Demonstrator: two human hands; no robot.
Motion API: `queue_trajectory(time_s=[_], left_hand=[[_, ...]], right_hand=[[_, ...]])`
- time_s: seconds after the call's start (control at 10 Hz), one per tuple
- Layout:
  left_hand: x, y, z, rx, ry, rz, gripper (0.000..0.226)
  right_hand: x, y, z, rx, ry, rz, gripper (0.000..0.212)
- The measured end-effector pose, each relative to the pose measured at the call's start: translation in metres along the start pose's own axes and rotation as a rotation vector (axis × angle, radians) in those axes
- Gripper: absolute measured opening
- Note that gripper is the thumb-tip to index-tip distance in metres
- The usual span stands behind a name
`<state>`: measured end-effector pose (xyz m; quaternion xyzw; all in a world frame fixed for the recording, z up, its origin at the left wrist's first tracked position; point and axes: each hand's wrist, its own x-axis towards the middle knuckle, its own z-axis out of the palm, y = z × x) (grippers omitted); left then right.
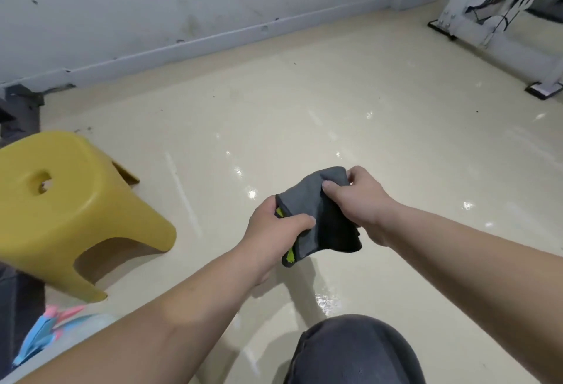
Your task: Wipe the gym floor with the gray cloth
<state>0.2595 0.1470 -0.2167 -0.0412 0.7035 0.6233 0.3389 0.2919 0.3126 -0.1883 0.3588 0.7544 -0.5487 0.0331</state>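
The gray cloth point(316, 216), with a yellow-green trim at its lower edge, is bunched up in the air above the glossy cream gym floor point(304, 115). My left hand point(274, 231) grips its lower left part, thumb on top. My right hand point(362, 200) pinches its upper right corner. The cloth does not touch the floor. Part of the cloth is hidden behind my fingers.
A yellow plastic stool point(67, 210) stands at the left. My knee in dark trousers point(353, 353) is at the bottom. A white gym machine frame point(499, 18) stands at the back right. A white wall with a baseboard point(182, 45) runs along the back.
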Motion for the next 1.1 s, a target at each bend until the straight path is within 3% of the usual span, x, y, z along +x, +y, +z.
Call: queue_trajectory(time_s=[0.3, 0.4, 0.5, 0.6, 0.7, 0.8, 0.9, 1.0, 1.1], left_hand=[[0.024, 0.01, -0.054, 0.073, 0.216, -0.025, 0.031], [0.026, 0.016, -0.092, 0.054, 0.317, -0.021, 0.03], [0.025, 0.018, -0.133, 0.071, 0.455, 0.005, 0.029], [0.02, 0.02, -0.175, 0.002, 0.586, 0.033, 0.035], [0.009, 0.029, -0.218, -0.014, 0.737, 0.086, 0.04], [0.001, 0.042, -0.263, -0.045, 0.863, 0.131, 0.04], [-0.007, 0.044, -0.301, 0.006, 0.909, 0.109, 0.055], [-0.01, 0.027, -0.319, 0.3, 0.875, -0.052, 0.058], [-0.004, 0.016, -0.32, 0.547, 0.93, -0.075, 0.057]], right_hand=[[0.061, -0.029, 0.072, -0.089, -0.116, -0.025, 0.026], [0.084, -0.058, 0.114, -0.118, -0.267, -0.04, 0.032], [0.082, -0.088, 0.158, -0.076, -0.462, 0.066, 0.033], [0.07, -0.106, 0.201, -0.04, -0.537, 0.079, 0.03], [0.046, -0.129, 0.243, 0.071, -0.573, -0.029, 0.033], [0.03, -0.156, 0.27, 0.185, -0.639, -0.111, 0.055], [0.02, -0.169, 0.287, 0.141, -0.798, -0.119, 0.061], [0.018, -0.158, 0.29, -0.019, -0.814, -0.091, 0.02], [0.022, -0.151, 0.292, -0.074, -0.743, -0.113, 0.014]])
